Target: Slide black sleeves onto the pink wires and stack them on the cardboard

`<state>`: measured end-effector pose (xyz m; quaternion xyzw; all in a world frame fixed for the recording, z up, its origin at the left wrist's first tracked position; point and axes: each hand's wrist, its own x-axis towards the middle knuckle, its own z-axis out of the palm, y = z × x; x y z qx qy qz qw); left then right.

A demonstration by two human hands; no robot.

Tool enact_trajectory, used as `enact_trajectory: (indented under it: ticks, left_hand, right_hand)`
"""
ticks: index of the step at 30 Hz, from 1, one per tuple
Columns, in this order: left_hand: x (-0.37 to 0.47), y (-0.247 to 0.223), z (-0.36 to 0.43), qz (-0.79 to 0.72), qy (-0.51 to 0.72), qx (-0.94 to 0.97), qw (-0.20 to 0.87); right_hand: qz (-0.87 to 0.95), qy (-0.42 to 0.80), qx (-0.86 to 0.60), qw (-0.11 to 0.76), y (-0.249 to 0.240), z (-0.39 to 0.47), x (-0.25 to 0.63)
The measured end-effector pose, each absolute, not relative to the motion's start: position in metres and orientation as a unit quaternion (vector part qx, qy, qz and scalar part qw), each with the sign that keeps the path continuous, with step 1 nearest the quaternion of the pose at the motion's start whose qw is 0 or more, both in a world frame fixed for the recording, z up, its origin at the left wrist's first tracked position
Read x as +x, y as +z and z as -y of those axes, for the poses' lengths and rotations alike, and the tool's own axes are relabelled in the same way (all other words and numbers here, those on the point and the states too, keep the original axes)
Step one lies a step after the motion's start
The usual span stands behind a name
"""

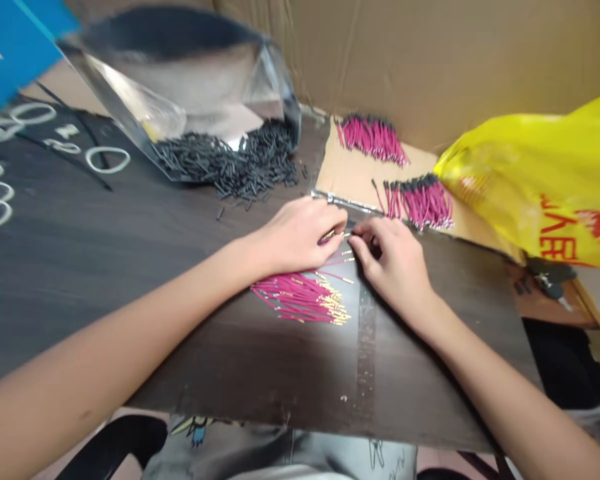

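My left hand (303, 233) is closed around a few dark-pink wires, whose gold tips (333, 235) poke out between thumb and fingers. Facing it, my right hand (397, 257) pinches with thumb and forefinger close to one gold tip; what sits in that pinch is too small and hidden to make out. Several loose pink wires (335, 275) lie under and beside my left hand. Just nearer to me rests a pile of pink wires (300, 297) with gold ends pointing right.
A clear bag (180, 127) spills short black sleeves (230, 160) at the back. Two rows of black-capped pink wires (373, 139) lie on cardboard (343, 170). Right stands a yellow bag (525, 180), with keys (550, 283) below it. White loops (107, 160) lie left on the dark table (205, 360).
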<state>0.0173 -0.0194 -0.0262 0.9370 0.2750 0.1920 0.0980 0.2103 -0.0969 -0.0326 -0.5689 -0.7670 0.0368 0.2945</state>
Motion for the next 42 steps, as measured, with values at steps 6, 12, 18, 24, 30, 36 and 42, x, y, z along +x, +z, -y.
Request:
enact_trajectory:
  ticks: [6, 12, 18, 24, 30, 36, 42]
  left_hand:
    - [0.014, -0.026, 0.021, -0.271, 0.185, 0.942, 0.073]
    - [0.013, -0.025, 0.023, -0.288, 0.170, 0.941, 0.052]
    - [0.012, -0.032, 0.022, -0.260, 0.173, 0.950, 0.010]
    - [0.012, -0.035, 0.022, -0.220, 0.184, 0.957, -0.034]
    - [0.013, -0.028, 0.022, -0.182, 0.187, 0.962, -0.075]
    - [0.015, -0.027, 0.020, -0.172, 0.201, 0.960, -0.096]
    - [0.017, -0.028, 0.018, -0.175, 0.189, 0.963, -0.080]
  right_hand:
    - [0.769, 0.012, -0.580, 0.269, -0.041, 0.097, 0.204]
    - [0.772, 0.017, -0.582, 0.254, -0.049, 0.095, 0.202]
    - [0.771, 0.044, -0.571, 0.280, -0.048, 0.094, 0.202]
    - [0.772, 0.047, -0.565, 0.286, -0.048, 0.093, 0.203]
    - [0.784, 0.034, -0.549, 0.287, -0.045, 0.095, 0.203]
    - [0.775, 0.064, -0.539, 0.323, -0.043, 0.097, 0.205]
    - [0.771, 0.079, -0.535, 0.336, -0.041, 0.096, 0.206]
